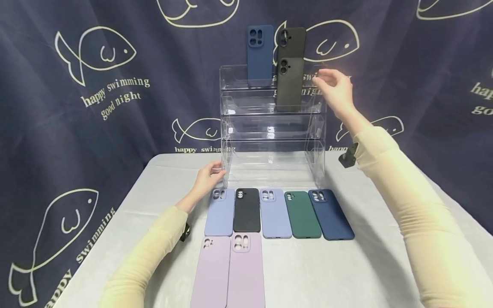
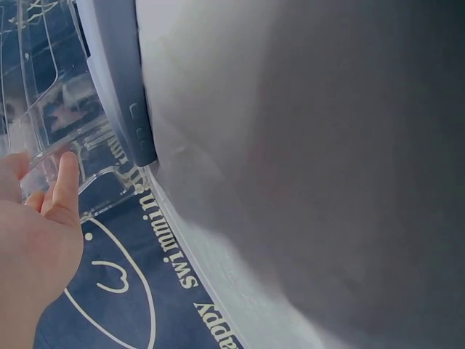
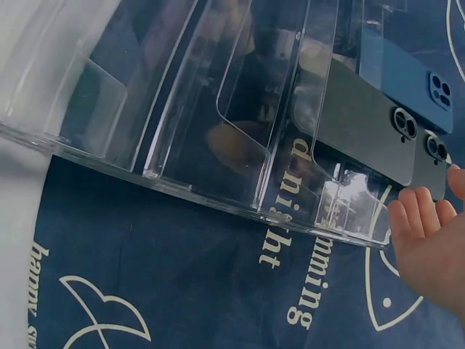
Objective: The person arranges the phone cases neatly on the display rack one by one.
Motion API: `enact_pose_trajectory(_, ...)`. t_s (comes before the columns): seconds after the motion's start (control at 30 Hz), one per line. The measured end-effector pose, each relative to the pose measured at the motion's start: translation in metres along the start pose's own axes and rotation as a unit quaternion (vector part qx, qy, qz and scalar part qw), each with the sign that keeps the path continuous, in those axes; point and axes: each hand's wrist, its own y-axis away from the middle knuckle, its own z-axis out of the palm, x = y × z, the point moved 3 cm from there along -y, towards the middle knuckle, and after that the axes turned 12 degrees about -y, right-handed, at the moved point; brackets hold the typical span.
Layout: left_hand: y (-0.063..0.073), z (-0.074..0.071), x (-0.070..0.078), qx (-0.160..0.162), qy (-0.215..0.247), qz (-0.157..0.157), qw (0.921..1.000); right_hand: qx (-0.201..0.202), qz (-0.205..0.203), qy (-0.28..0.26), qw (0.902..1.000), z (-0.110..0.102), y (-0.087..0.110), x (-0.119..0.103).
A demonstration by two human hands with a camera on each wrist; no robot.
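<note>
A clear tiered display rack (image 1: pixel 272 164) stands on the table. At its lower left side, my left hand (image 1: pixel 208 177) grips the side edge between thumb and fingers; the left wrist view shows this hand (image 2: pixel 40 229) at the clear plastic. My right hand (image 1: pixel 336 89) is beside the rack's upper right, fingers loosely bent and holding nothing. Just left of it, a dark grey phone case (image 1: pixel 289 87) stands in the second tier, overlapping another dark case (image 1: pixel 294 42) behind. A blue phone case (image 1: pixel 259 55) stands on the top tier, left of them.
Before the rack lie a light blue case (image 1: pixel 220 216), a black case (image 1: pixel 247 211), another light blue case (image 1: pixel 276 218), a green case (image 1: pixel 303 216) and a navy case (image 1: pixel 334 218). Nearer are two lilac cases (image 1: pixel 211 273). A fish-print curtain (image 1: pixel 115 171) hangs behind.
</note>
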Motion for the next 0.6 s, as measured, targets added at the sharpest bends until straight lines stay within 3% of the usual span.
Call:
enact_pose_trajectory(0.2, -0.003, -0.001, 0.005, -0.018, -0.022, -0.026, 0.9992, -0.030, -0.017, 0.036, 0.9987, -0.007, 0.014, -0.004)
enact_pose_trajectory(0.6, -0.001, -0.001, 0.006, -0.026, -0.026, -0.035, 0.9987, -0.087, -0.011, 0.059, 0.9945, -0.011, 0.046, -0.006)
